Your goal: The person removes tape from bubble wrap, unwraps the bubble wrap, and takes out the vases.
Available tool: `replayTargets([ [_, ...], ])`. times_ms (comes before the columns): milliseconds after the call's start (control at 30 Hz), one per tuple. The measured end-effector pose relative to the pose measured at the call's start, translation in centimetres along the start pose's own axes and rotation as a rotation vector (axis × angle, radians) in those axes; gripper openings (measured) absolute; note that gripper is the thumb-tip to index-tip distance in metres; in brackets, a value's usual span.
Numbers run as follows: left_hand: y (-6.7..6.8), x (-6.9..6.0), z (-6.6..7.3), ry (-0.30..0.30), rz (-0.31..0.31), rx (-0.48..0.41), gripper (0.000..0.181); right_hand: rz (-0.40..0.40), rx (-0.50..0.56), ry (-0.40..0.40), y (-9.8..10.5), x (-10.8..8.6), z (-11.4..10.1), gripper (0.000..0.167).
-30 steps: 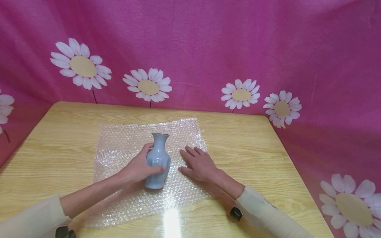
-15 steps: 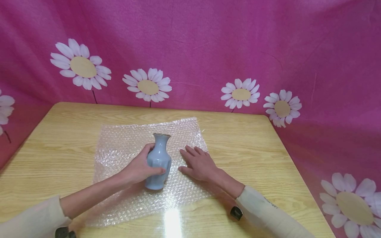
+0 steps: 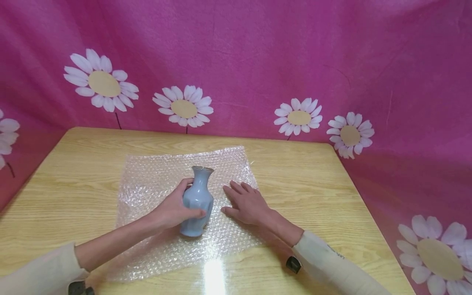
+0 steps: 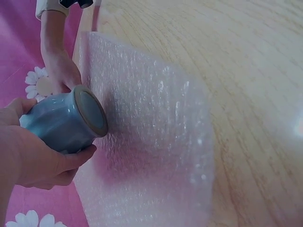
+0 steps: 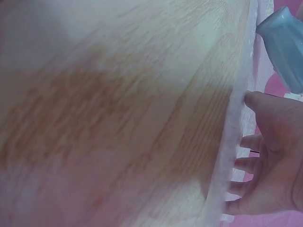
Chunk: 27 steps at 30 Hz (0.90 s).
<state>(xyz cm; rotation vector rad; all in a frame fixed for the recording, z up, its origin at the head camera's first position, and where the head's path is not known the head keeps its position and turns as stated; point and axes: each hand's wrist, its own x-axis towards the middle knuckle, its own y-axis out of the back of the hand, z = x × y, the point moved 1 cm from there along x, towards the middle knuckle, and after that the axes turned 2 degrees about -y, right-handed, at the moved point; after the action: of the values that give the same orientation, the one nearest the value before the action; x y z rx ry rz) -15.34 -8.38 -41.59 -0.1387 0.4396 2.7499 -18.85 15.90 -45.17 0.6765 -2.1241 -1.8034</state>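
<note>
A pale blue glazed vase (image 3: 199,198) with a flared neck is held by my left hand (image 3: 175,209), thumb across its front and fingers round the far side. It tilts slightly, its mouth leaning right. In the left wrist view the vase's base (image 4: 91,112) shows raised off the sheet of bubble wrap (image 3: 147,180) spread beneath. My right hand (image 3: 248,203) rests with fingers spread on the right part of the bubble wrap. The right wrist view shows those fingertips (image 5: 239,187) touching the sheet's edge, with the vase (image 5: 286,49) above, apart from this hand.
The bubble wrap lies on a wood-grain table (image 3: 302,176). A magenta cloth (image 3: 243,49) printed with white daisies hangs behind and beside the table. A bright light reflection (image 3: 214,274) shows near the table's front.
The vase has shifted very slightly to the right in my left hand, its mouth leaning a little further right. My right hand has stayed in place.
</note>
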Motion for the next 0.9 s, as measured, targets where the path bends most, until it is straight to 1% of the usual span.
replayTargets([
  [300,0.5,0.0,-0.1,0.007,0.017,-0.001,0.094,-0.011,-0.001,0.000,0.0,0.0,0.0,0.068],
  [600,1.8,0.4,0.3,-0.001,0.049,0.016,0.096,-0.004,0.001,0.003,0.1,0.0,-0.1,0.069],
  [767,2.5,0.8,0.5,-0.004,0.074,-0.020,0.097,-0.008,0.006,-0.002,0.1,0.0,-0.1,0.070],
  [900,3.2,1.2,0.7,-0.018,0.091,-0.047,0.097,-0.013,0.001,-0.003,0.0,0.0,0.0,0.070],
])
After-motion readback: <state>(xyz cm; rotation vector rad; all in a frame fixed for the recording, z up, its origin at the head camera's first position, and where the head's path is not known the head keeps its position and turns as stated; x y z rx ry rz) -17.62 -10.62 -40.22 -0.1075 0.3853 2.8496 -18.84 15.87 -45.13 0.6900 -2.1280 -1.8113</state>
